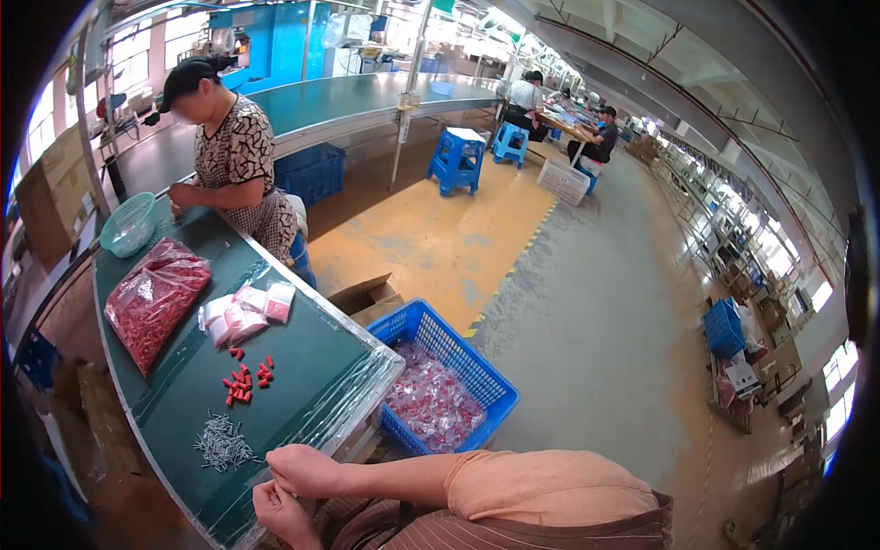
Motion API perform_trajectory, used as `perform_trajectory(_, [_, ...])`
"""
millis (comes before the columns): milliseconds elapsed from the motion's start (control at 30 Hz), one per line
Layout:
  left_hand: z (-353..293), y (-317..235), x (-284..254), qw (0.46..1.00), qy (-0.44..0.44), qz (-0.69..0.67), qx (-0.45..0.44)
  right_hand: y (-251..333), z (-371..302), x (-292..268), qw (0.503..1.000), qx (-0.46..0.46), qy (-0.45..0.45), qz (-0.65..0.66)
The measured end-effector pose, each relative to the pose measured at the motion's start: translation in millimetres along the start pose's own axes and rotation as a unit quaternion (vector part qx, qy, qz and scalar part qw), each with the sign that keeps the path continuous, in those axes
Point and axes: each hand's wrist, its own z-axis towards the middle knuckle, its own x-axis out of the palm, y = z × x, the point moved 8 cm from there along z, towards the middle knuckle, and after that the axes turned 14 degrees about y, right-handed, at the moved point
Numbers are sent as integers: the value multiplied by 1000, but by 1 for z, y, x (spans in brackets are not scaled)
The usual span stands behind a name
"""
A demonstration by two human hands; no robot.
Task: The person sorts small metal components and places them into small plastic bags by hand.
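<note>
My right hand (304, 470) and my left hand (282, 515) are close together at the table's near edge, fingers closed in a pinch. What lies between their fingertips is too small to make out. Just beyond them on the green table top (170, 403) is a loose pile of small silver screws (225, 444). Several red plastic pieces like wall plugs (239, 385) lie scattered past the screws. Farther along rest small clear plastic bags (244, 316), some with red showing through. Beside these is a large clear bag (158, 295) full of red pieces.
A blue crate (500, 394) of filled small bags stands right of the table, by an open cardboard box (367, 295). A co-worker (229, 151) works at the table's far end near a green basket (129, 225). Blue stools (456, 162) and other seated people are farther back.
</note>
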Motion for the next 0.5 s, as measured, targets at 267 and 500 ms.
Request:
perform_trajectory(267, [-4,12,-10,996,-1,-53,-70,-2,-3,13,994,-15,88,62])
perform_trajectory(500, [-8,39,23,962,55,-197,-181,-8,-22,0,991,-8,113,71])
